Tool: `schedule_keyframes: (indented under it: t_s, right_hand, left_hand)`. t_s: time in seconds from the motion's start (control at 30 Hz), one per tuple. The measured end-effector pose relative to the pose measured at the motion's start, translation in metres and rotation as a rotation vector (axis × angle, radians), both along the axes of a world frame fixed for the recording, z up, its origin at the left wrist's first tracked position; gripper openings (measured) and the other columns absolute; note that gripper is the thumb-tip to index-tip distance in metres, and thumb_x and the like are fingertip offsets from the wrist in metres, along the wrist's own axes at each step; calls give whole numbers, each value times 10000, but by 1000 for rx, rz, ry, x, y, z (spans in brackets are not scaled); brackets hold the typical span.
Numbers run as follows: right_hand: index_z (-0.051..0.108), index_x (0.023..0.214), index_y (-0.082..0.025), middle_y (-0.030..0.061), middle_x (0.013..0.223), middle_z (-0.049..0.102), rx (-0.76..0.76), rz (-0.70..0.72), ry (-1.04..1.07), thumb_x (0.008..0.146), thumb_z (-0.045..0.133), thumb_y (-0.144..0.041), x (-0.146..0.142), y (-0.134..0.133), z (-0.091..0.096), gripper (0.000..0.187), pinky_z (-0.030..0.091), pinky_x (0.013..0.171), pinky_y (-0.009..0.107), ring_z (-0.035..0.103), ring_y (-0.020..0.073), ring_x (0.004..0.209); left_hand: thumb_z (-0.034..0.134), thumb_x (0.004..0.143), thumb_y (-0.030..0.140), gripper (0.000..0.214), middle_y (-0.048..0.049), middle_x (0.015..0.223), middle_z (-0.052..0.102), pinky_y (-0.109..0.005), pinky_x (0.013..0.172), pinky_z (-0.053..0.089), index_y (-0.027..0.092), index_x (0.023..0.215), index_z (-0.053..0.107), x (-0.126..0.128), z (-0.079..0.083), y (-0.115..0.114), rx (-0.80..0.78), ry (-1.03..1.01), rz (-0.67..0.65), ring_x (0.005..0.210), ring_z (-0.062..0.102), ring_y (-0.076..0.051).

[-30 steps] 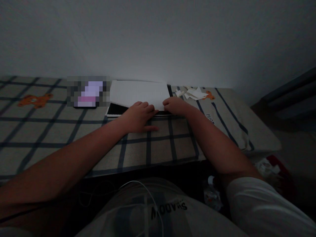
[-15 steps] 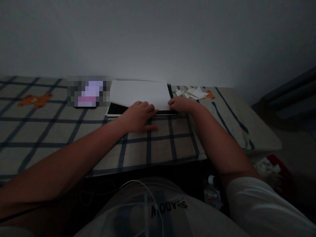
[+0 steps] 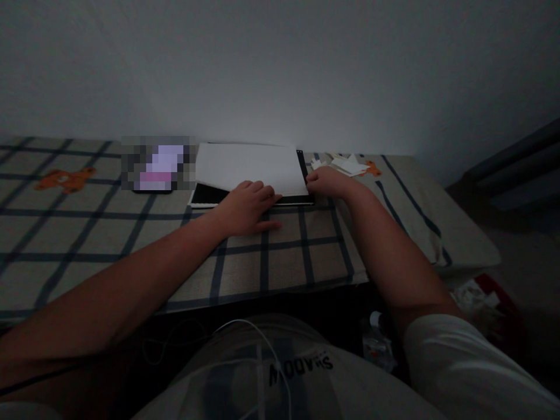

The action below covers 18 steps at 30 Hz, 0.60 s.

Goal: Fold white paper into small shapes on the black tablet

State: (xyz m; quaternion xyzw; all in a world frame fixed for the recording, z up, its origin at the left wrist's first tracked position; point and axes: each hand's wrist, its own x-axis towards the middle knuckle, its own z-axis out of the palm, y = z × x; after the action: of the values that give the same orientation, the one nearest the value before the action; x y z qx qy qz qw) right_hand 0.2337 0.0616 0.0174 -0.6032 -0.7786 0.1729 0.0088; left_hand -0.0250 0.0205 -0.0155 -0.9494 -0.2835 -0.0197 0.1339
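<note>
White paper sheet (image 3: 251,166) lies flat on a black board (image 3: 205,195), far side of the checked cloth (image 3: 131,233), close to the wall (image 3: 280,70). Board shows as a dark wedge at the sheet's near-left corner & a thin strip along its right edge.

Left hand (image 3: 245,207) rests palm down at the sheet's near edge, approx. mid-way along. Its grip is spread: fingers flat, tips on the paper, thumb out on the cloth; nothing pinched.

Right hand (image 3: 326,182) sits at the sheet's near-right corner, touching paper & board edge. Fingers are curled in; can't tell if the grip pinches the corner or just presses it, too dark.

Just beyond the right hand: small heap of white paper scraps (image 3: 347,164) on the cloth, beside an orange print. Left of the sheet, just beside it: a blurred-out item (image 3: 158,164), can't make it out. Further left, well apart: orange bear print (image 3: 65,179) on the cloth.

Near the camera: both bare forearms, white sleeve on the right, & a thin white cable (image 3: 262,338) across the lap.
</note>
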Motion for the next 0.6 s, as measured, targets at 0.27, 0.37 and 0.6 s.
schedule_keyframes:
  t_s: [0.27,0.37,0.6]
  right_hand:
    - [651,822,-167,29,760,632,208,248,232,858,594,-284,-10,3,-24,135,338,670,279,513,158,728]
    - [679,874,-165,39,787,651,150,300,259,855,627,-295,-12,4,-27,141,357,682,284,530,160,737]
    - [675,879,-164,36,812,650,83,300,311,862,627,-265,-7,8,-29,113,384,694,280,531,155,744]
  left_hand:
    - [384,1028,582,662,-162,1417,607,-415,1016,390,124,1490,506,0,-7,1,-8,-54,-59,1238,558,-310]
    - [385,1031,578,660,-167,1422,613,-411,1036,384,125,1498,498,1,-7,1,2,-41,-58,1270,559,-305]
    - [386,1043,543,566,-119,1356,679,-421,993,395,155,1385,616,1,-3,1,27,-40,-39,1195,614,-285]
